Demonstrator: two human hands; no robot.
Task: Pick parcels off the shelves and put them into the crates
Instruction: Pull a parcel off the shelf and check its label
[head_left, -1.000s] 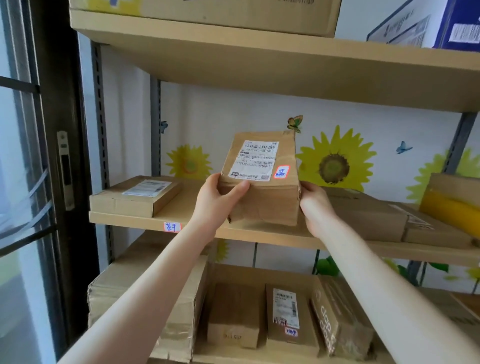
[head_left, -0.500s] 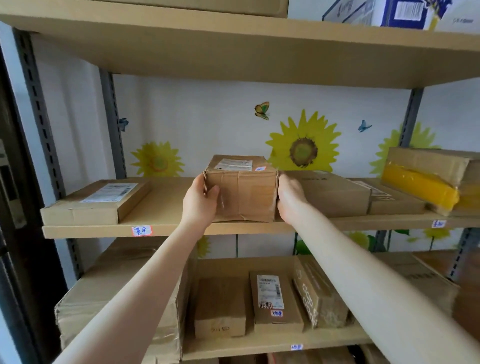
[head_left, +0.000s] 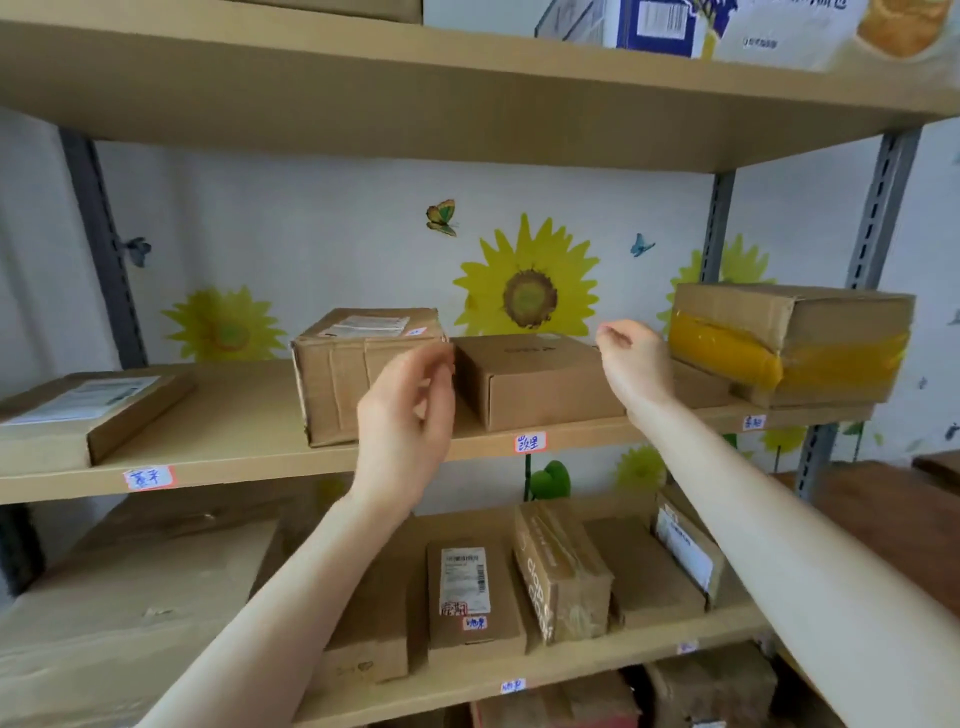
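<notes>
My left hand (head_left: 405, 415) and right hand (head_left: 631, 358) hover loosely curled, holding nothing, in front of the middle shelf (head_left: 234, 426). A creased cardboard parcel (head_left: 337, 379) sits there, just behind my left hand. It looks stiff and probably light, so I would clasp its two side faces.

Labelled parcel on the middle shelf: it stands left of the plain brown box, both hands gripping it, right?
No grip. The head view shows the labelled parcel left of the plain brown box on the middle shelf, but the left hand and right hand are off it, holding nothing.
</notes>
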